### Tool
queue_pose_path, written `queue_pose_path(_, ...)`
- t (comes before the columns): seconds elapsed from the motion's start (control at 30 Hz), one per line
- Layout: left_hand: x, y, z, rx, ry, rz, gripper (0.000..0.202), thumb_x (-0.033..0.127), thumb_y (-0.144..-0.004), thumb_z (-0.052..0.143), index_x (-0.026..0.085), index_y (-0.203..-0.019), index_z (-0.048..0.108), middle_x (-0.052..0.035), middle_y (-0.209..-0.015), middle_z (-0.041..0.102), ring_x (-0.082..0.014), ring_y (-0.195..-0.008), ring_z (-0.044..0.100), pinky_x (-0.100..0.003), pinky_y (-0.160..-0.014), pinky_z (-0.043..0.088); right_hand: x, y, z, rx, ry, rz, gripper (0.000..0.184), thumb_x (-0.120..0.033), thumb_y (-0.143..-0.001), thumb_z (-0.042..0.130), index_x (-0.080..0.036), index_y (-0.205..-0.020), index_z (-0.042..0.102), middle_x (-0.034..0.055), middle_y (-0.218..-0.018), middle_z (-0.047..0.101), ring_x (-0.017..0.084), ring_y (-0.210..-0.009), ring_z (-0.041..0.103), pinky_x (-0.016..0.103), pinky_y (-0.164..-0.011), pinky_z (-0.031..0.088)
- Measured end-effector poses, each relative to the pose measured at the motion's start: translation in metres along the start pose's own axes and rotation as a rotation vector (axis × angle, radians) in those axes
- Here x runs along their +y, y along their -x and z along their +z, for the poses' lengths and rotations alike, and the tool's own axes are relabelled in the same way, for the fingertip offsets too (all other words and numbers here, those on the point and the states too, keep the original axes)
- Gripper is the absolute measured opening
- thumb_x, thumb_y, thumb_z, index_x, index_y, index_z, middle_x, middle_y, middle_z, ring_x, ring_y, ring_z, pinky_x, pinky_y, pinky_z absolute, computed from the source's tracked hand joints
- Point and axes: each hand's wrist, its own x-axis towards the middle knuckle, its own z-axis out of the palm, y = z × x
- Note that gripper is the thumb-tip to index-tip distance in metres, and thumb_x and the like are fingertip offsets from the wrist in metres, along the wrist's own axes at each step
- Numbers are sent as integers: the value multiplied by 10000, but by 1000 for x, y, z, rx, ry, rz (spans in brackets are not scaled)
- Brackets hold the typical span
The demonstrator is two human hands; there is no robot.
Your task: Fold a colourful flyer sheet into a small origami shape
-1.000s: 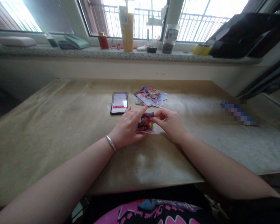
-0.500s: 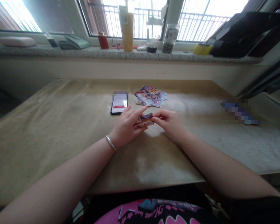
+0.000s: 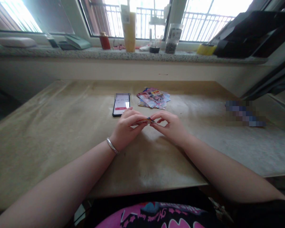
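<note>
Both hands meet over the middle of the table [image 3: 61,133]. My left hand [image 3: 127,128] and my right hand [image 3: 169,126] pinch a small colourful card packet [image 3: 147,120] between their fingertips. The packet is held flat and edge-on, a little above the tabletop, so only a thin strip of it shows. My left wrist wears a silver bangle [image 3: 112,145]. Just beyond my hands lies a loose pile of similar colourful cards [image 3: 154,98]. A phone [image 3: 121,105] with a lit screen lies to the left of that pile.
A blurred flat item [image 3: 245,113] lies on the table at the right. The window sill [image 3: 85,54] behind holds a tall yellow bottle [image 3: 129,30], a red jar [image 3: 105,41], a clear jar [image 3: 172,39] and a yellow tape roll [image 3: 205,50]. A dark bag [image 3: 249,34] stands at the far right.
The packet has tipped from face-up in my hands to flat and edge-on. My left fingers have curled in from a pointing pose to a pinch on it.
</note>
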Motion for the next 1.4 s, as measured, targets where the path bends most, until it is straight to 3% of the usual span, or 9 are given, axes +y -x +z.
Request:
queue_pose_path(0.37,5,-4,-4,33,-9,53,72,304,-843,662,242,-874,683,-17,-854,694,-158,-829,623,-368,-860,483,-14,1,-7,81,332,-212,63,-258,-867,597,-248,-834,650,34,-970,716,180,-909,625,352,-835,508)
queue_pose_path(0.63,7,-2,-2,21,212,-48,73,264,-865,640,206,-849,681,-35,-847,690,-140,-798,640,-297,-745,529,-8,-3,-5,35,215,-224,67,-268,-850,618,-261,-907,653,33,-1024,712,183,-969,635,387,-916,479)
queue_pose_path(0.73,6,0,-1,11,238,-53,64,250,-866,638,203,-845,675,-37,-849,695,-142,-805,649,-298,-757,533,-5,-4,-4,24,165,-238,58,-240,-857,607,-259,-892,649,28,-1016,723,179,-992,639,395,-930,477)
queue_pose_path(0.9,7,-1,-2,54,158,-27,12,210,-850,656,201,-856,661,-28,-860,710,-149,-836,661,-373,-900,502,-8,-3,-5,81,120,-256,91,-189,-854,594,-251,-886,652,23,-947,739,181,-983,641,392,-919,497)
queue_pose_path(1.13,9,-4,-4,81,75,7,56,254,-840,670,200,-842,654,-36,-859,706,-159,-838,653,-354,-831,515,-8,0,-7,141,139,-233,71,-229,-859,615,-260,-881,675,14,-922,743,192,-965,642,400,-915,504)
queue_pose_path(1.4,10,-2,-6,106,48,27,20,213,-837,671,201,-832,655,-17,-835,704,-142,-789,649,-355,-854,497,-12,-1,-9,184,226,-276,55,-230,-854,632,-254,-863,681,7,-908,746,192,-944,653,390,-884,529)
